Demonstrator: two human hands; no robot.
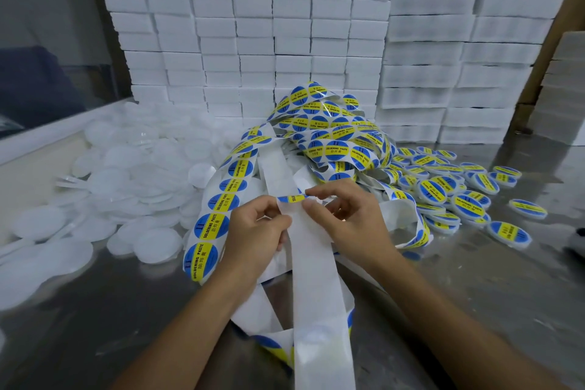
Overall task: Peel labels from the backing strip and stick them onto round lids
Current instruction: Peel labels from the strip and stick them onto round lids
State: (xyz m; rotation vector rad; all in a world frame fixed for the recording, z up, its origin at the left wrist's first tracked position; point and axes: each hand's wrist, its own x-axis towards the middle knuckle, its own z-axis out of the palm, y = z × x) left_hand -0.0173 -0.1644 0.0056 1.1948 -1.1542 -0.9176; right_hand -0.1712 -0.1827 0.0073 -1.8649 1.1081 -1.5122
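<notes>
Head view. Label (292, 198): thin, light, limp, sticky-backed; best taken by its lifted edge, judged. Sits at the strip (311, 263) fold, centre front of the foam blocks (253, 41). Left hand (258, 231): fingers curled, gripping the strip below the label. Right hand (345, 215): thumb and forefinger pinching the label's right edge. Bare lids (104, 174) left of the strip; labelled lids (456, 193) right.

Two bare forearms come up from the bottom edge of the frame, no sleeves showing on either. The left hand (258, 231) and right hand (351, 215) seem free of gloves, rings or watches.
</notes>
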